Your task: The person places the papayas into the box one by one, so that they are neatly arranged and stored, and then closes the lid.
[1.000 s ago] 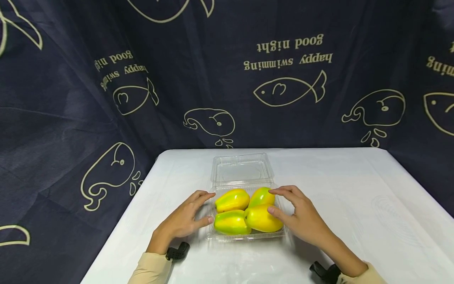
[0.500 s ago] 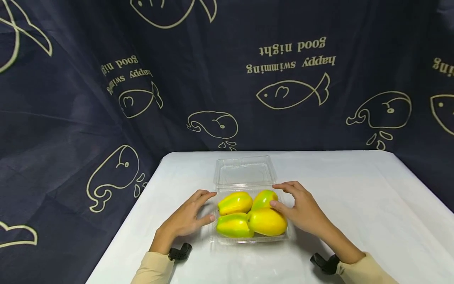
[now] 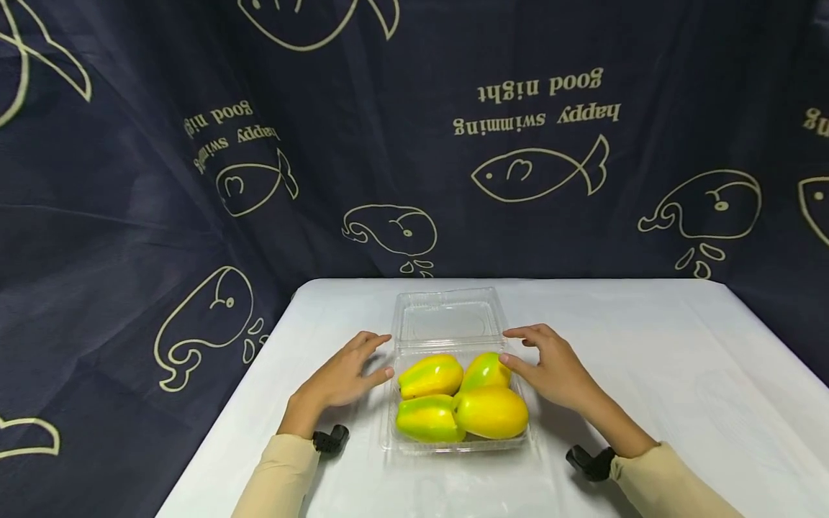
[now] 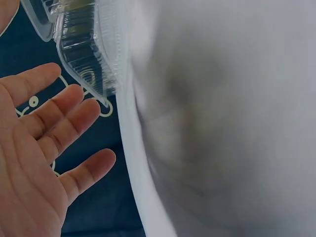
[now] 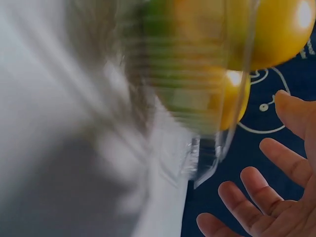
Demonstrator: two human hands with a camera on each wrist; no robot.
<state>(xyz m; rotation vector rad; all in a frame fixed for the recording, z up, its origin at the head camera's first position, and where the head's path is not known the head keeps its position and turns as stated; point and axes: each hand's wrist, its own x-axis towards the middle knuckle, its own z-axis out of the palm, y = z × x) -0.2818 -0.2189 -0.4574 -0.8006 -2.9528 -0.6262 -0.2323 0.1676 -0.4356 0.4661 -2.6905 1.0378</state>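
Several glossy yellow-green papayas [image 3: 494, 413] lie in the base of a clear plastic clamshell box [image 3: 453, 447]. Its lid [image 3: 449, 320] is folded back, away from me. My left hand [image 3: 340, 378] hovers at the box's left side, fingers spread and holding nothing; in the left wrist view that palm [image 4: 29, 148] is apart from the plastic. On the right side my right hand [image 3: 560, 374] has fingertips near the hinge corner and its thumb by the back right papaya; whether they touch cannot be told. The right wrist view shows the right fingers [image 5: 259, 190] spread beside the box wall.
A white cloth covers the table [image 3: 648, 374], whose back edge meets a dark curtain [image 3: 414, 129] printed with fish and whales. Another dark curtain hangs along the left. A black wrist camera [image 3: 332, 439] sits on the left wrist, another [image 3: 591, 462] on the right.
Both hands have shifted back along the box's sides toward the hinge. The right thumb has left the front right papaya. The papayas keep their places; the view has shifted slightly.
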